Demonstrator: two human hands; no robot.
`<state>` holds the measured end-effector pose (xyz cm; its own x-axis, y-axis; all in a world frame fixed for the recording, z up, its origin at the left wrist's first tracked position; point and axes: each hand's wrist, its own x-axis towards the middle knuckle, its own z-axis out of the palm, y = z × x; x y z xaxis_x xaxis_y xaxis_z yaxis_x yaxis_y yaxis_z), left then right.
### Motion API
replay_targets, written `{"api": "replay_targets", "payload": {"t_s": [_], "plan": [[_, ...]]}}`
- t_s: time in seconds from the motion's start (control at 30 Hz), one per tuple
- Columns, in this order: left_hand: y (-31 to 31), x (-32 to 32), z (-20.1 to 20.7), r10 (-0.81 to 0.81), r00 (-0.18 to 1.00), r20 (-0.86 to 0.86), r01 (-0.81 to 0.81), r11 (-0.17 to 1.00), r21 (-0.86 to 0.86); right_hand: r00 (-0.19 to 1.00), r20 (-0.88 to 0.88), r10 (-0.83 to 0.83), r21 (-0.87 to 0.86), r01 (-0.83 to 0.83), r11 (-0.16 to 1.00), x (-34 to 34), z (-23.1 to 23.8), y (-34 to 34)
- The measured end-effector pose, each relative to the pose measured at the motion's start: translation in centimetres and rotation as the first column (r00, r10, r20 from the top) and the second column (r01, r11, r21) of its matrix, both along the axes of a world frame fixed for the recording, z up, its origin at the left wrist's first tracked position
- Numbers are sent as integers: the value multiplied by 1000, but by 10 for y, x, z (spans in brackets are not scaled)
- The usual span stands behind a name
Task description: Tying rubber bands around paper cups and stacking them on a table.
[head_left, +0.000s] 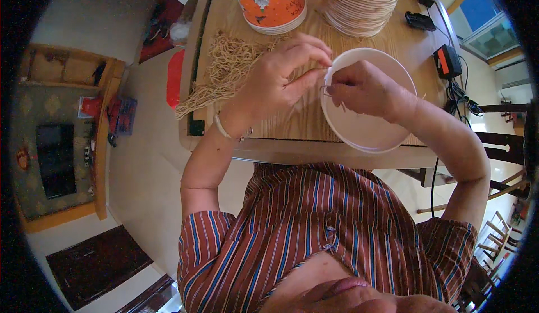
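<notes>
A white round bucket (397, 71) stands at the table's front edge, its open mouth facing up toward me. My left hand (292, 66) is at its left rim, thumb and index finger pinched together there. Inside the mouth, close to that same rim, my right hand (365, 88) is closed with its fingers curled; a thin pale cord seems to show under the fingers, though most of it is hidden. A loose heap of beige cords (227, 66) lies left of and partly behind my left hand.
Beyond my hands stands a stack of orange patterned buckets (273, 7). Right of it is a tall stack of nested containers with pale rims (365, 4). An orange-and-black device (446, 61) and tangled black cables (461, 97) are along the table's right edge.
</notes>
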<state>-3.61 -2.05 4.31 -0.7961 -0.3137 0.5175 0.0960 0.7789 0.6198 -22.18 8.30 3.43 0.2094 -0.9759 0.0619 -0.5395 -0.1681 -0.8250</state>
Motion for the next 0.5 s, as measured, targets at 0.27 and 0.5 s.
{"api": "replay_targets", "payload": {"t_s": [0.27,0.5], "plan": [[33,16,-10,43,999,-32,-50,972,-231,835,427,-347,732,-95,674,-1,21,2],[47,3,-24,102,975,-199,-172,912,-373,780,519,-351,707,-160,689,2,14,6]]}}
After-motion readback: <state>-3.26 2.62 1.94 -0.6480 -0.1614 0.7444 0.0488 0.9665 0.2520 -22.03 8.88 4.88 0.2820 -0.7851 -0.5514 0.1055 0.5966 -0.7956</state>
